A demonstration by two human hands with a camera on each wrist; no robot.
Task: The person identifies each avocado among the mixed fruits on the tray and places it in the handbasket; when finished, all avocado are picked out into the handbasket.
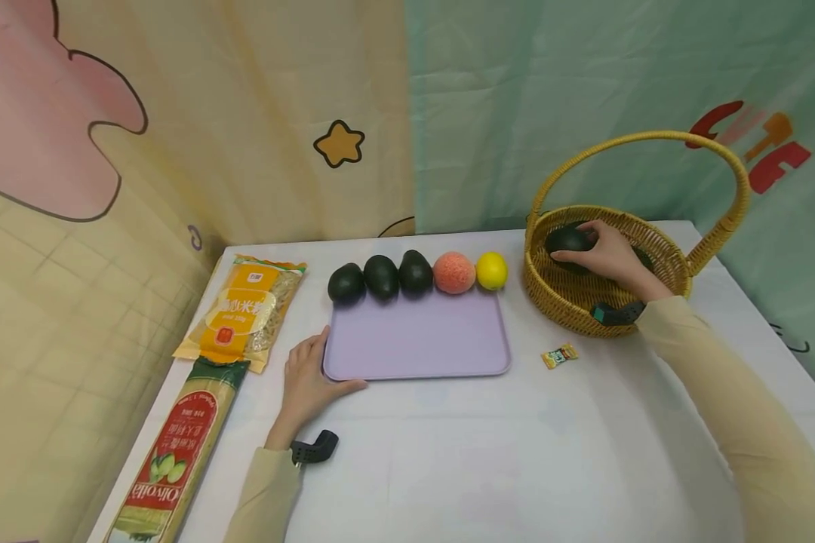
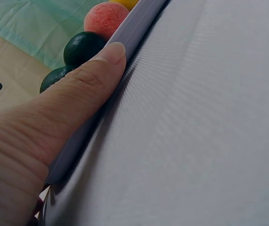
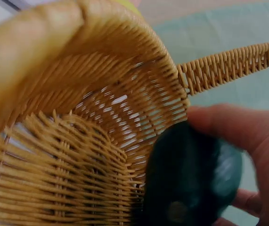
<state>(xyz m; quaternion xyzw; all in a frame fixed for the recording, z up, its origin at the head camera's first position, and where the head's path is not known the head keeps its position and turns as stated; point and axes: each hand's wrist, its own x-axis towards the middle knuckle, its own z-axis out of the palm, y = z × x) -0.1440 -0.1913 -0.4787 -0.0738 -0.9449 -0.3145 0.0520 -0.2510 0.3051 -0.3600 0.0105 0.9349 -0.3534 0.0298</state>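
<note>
My right hand (image 1: 611,253) grips a dark green avocado (image 1: 567,240) inside the wicker basket (image 1: 562,311); in the right wrist view the thumb and fingers curl round the avocado (image 3: 191,174), close to the woven wall. Part of another dark green thing (image 1: 642,258) shows behind that hand. My left hand (image 1: 310,381) touches the near left corner of a lilac tray (image 1: 417,339), its thumb (image 2: 85,89) stretched along the front rim. Along the tray's far side sit three avocados (image 1: 381,277), a pink peach (image 1: 454,272) and a yellow lemon (image 1: 492,271) in a row.
An orange bag of grain (image 1: 241,309) and a long pack of pasta (image 1: 179,452) lie on the table's left side. Near the basket's front is a small wrapped candy (image 1: 560,355). The basket's tall handle (image 1: 652,136) arches over it. Printed curtains (image 1: 475,113) hang behind the table.
</note>
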